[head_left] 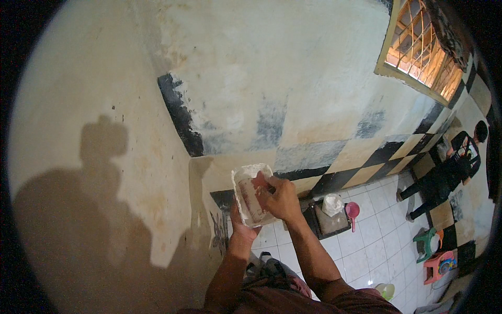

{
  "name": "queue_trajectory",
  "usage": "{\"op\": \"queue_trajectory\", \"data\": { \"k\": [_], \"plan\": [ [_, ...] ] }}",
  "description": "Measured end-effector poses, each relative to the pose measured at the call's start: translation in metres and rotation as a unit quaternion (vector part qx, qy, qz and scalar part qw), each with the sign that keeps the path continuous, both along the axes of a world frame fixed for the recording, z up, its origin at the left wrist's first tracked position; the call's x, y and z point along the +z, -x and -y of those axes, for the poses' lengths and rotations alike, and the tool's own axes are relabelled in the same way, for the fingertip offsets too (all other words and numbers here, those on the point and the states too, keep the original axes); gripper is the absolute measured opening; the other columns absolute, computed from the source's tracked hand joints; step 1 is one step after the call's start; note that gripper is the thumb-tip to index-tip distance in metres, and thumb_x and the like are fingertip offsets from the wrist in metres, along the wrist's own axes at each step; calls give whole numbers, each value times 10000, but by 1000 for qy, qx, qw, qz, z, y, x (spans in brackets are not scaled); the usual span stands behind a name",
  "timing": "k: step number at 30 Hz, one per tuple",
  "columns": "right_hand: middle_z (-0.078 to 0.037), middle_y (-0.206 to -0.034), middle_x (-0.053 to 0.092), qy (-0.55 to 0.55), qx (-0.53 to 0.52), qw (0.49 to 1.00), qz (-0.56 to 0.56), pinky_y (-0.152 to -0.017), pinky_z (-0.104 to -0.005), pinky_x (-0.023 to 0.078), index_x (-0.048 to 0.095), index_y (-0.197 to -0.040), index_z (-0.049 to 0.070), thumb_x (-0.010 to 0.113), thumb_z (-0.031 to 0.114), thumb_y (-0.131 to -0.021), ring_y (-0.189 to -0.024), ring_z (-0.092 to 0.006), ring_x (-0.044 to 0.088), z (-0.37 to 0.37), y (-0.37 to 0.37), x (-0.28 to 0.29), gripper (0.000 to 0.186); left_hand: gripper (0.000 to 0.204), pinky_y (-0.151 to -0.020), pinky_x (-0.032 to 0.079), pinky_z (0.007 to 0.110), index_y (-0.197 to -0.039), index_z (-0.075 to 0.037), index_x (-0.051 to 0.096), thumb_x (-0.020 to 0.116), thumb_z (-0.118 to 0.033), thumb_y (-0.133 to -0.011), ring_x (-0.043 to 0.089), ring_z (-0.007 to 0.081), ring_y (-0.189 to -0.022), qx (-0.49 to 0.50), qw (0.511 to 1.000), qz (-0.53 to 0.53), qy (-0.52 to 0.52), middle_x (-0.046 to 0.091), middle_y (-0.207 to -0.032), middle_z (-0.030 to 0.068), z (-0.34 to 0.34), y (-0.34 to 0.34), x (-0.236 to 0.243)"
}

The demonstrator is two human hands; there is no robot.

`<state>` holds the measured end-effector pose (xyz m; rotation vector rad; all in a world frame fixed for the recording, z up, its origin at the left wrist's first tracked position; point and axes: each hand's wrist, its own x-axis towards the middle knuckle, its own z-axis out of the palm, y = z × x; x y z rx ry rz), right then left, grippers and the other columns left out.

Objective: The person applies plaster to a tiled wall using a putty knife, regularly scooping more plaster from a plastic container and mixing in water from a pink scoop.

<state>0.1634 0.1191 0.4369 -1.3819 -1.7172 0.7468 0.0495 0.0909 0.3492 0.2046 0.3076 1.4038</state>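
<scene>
My left hand [243, 228] holds up a rectangular plastic tub [235, 184] from below, its rim and sides smeared with white paste. Over the tub's open top, the fingers of my right hand [284, 200] are closed on a flat reddish piece [259, 180] that reaches inside. Its grip end is hidden by the fingers, so I cannot tell exactly what tool it is. Just beyond the tub stands the wall [219, 94], covered in patchy whitish paste, with dark and beige painted squares along its lower part.
On the white tiled floor [361, 251], a dark-edged tray or board [333, 226] carries a white bag [333, 204], with a pink dipper [352, 210] beside it. A person in black [444, 172] stands at the right, near green [427, 244] and pink stools [439, 267]. A barred window [423, 47] is upper right.
</scene>
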Motion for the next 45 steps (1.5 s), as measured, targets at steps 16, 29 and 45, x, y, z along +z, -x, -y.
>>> {"op": "queue_trajectory", "data": {
  "k": [16,29,45],
  "plan": [
    [-185,-657,641,-57,-9,998,-8,-571,-357,484,685,-944,-24,645,183,-782,-584,-220,641,-7,-5,-9,266,590,-929,494,487,-1341,-148,490,477,-550,-909,550,284,-1169,-29,998,21,44,560,-1285,75,3,2,-14],
    [-175,-772,685,15,-55,998,-32,-665,-411,522,722,-889,75,623,218,-797,-717,-332,685,-4,-13,-10,197,580,-952,476,488,-1353,-141,475,428,-545,-940,543,283,-1174,-28,998,20,49,542,-1305,73,8,2,-6],
    [-59,-704,669,60,-37,957,-281,-554,-289,486,699,-894,-32,604,110,-849,-625,-107,603,-9,-12,-8,177,590,-960,475,453,-1366,-139,473,450,-540,-934,542,263,-1183,-15,1000,-23,2,540,-1320,74,1,-2,-5]
  ]
}}
